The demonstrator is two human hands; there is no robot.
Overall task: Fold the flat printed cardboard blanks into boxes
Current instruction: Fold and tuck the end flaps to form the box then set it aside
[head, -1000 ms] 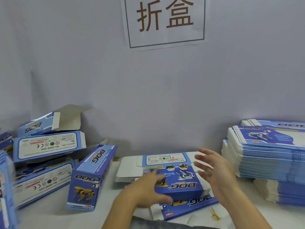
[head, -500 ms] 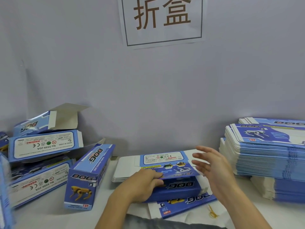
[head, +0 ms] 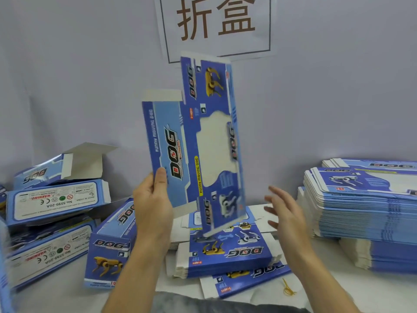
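- Left hand (head: 151, 201) grips blank (head: 194, 141) upright at frame centre, lifted off the bench (head: 67, 297) for folding.
- Right hand (head: 285, 210) spread, holding nothing, probably set to catch far edge.

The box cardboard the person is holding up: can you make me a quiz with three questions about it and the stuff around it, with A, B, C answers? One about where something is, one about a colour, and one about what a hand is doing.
1. Where is the tall stack of flat blanks?
A. far right of the table
B. on the floor
C. under the wall sign

2. What colour is the dog printed near the top of the held blank?
A. green
B. yellow
C. red

3. What is the right hand doing?
A. pinching the blank
B. pressing on the stack
C. hanging open, touching nothing

Answers:
1 A, the stack sits at the right edge.
2 B, the dog there is yellow.
3 C, its fingers are spread beside the blank, while the left hand grips the blank's lower left edge.
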